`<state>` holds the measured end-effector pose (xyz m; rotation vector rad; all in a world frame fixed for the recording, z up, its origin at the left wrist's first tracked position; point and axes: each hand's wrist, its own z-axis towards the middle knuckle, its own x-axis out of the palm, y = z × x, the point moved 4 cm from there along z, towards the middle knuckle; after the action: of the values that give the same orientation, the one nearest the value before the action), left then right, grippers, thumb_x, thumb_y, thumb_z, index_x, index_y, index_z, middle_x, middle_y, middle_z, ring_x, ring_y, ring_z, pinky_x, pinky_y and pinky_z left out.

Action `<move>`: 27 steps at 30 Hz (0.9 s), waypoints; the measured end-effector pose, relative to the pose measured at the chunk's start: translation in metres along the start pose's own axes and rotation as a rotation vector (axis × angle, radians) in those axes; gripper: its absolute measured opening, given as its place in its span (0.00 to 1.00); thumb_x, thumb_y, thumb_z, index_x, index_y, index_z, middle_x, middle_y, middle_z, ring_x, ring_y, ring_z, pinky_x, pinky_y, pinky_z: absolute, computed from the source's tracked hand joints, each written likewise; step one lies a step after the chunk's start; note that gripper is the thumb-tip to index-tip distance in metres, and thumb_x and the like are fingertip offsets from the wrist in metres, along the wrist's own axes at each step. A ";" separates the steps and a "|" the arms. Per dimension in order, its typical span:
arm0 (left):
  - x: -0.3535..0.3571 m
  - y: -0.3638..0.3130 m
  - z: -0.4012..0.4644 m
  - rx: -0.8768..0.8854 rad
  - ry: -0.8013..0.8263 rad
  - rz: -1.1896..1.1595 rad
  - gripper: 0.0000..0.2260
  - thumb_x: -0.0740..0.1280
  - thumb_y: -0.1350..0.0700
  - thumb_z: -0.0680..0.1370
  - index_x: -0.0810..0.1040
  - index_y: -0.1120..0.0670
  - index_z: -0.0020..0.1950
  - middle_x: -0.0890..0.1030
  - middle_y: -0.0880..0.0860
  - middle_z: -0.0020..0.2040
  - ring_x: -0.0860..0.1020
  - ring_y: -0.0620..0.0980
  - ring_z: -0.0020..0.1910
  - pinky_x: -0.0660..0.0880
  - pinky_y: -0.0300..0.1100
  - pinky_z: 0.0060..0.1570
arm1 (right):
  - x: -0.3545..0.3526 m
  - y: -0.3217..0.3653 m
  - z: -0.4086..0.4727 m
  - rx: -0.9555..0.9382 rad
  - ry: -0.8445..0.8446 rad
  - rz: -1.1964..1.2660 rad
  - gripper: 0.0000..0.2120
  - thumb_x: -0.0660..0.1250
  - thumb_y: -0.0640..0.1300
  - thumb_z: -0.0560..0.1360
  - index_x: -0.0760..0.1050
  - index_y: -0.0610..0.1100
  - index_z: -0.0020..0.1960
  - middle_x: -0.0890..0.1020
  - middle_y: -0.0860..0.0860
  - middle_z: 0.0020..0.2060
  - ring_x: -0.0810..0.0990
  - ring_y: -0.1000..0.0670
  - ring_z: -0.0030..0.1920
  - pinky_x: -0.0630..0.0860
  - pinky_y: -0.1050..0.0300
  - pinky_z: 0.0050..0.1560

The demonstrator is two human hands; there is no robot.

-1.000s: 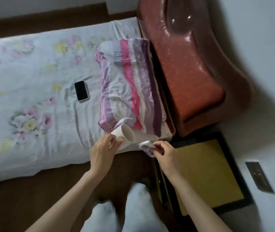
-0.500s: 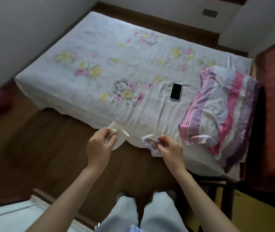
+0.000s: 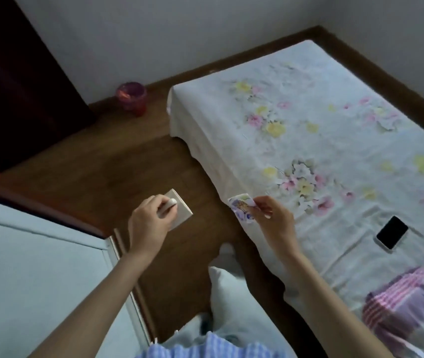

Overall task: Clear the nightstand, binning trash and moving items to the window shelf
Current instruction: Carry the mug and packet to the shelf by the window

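My left hand (image 3: 148,223) grips a white mug (image 3: 179,210) by its handle, held tilted above the wooden floor. My right hand (image 3: 272,220) pinches a crumpled wrapper (image 3: 241,206) with purple and blue print, just off the bed's near edge. A small red bin (image 3: 132,98) with a pink liner stands on the floor by the far wall, left of the bed's foot. A pale ledge (image 3: 37,267) with a wooden rim fills the lower left. The nightstand is out of view.
The bed (image 3: 334,140) with a flowered white sheet takes up the right side. A black phone (image 3: 392,235) lies on it, and a pink-and-purple striped pillow (image 3: 412,306) sits at the lower right. A dark door (image 3: 19,81) stands at the upper left.
The view has swung left, away from the nightstand and pillow, bringing the bin, door and pale ledge into sight. Both hands keep the mug and wrapper as before.
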<state>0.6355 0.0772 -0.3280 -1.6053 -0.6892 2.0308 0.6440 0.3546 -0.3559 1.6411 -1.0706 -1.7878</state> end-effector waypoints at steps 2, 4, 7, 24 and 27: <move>-0.004 0.016 0.023 -0.033 -0.045 0.033 0.05 0.74 0.58 0.70 0.78 0.56 0.39 0.81 0.52 0.38 0.77 0.50 0.35 0.70 0.39 0.32 | 0.018 0.009 0.035 -0.015 0.050 0.019 0.05 0.71 0.42 0.71 0.80 0.47 0.47 0.83 0.51 0.39 0.82 0.51 0.40 0.77 0.55 0.40; -0.005 0.030 0.048 -0.060 -0.079 0.068 0.06 0.74 0.59 0.70 0.77 0.56 0.38 0.81 0.52 0.37 0.77 0.51 0.34 0.69 0.39 0.32 | 0.034 0.019 0.072 -0.047 0.095 0.021 0.05 0.71 0.43 0.71 0.80 0.47 0.48 0.83 0.51 0.40 0.82 0.52 0.40 0.78 0.55 0.39; -0.008 0.044 0.092 -0.132 -0.120 0.100 0.06 0.74 0.60 0.69 0.77 0.57 0.38 0.81 0.53 0.37 0.78 0.53 0.35 0.71 0.42 0.33 | 0.054 0.037 0.134 -0.063 0.156 0.040 0.05 0.71 0.43 0.71 0.81 0.47 0.47 0.84 0.51 0.40 0.82 0.51 0.40 0.78 0.52 0.40; -0.025 0.166 0.341 -0.354 -0.313 -0.053 0.05 0.67 0.51 0.71 0.73 0.51 0.38 0.73 0.50 0.32 0.72 0.51 0.31 0.72 0.51 0.32 | 0.203 0.180 0.408 -0.221 0.328 -0.042 0.08 0.73 0.45 0.69 0.81 0.46 0.48 0.82 0.52 0.40 0.80 0.53 0.39 0.75 0.58 0.36; -0.036 0.195 0.396 -0.280 -0.294 -0.006 0.05 0.64 0.50 0.71 0.71 0.50 0.39 0.75 0.52 0.33 0.74 0.56 0.31 0.74 0.53 0.31 | 0.243 0.206 0.443 -0.205 0.288 -0.046 0.08 0.73 0.46 0.69 0.81 0.47 0.47 0.82 0.54 0.40 0.80 0.53 0.39 0.75 0.56 0.37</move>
<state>0.2473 -0.1359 -0.3486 -1.4547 -1.1264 2.2713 0.1408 0.1430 -0.3478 1.7402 -0.7033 -1.5692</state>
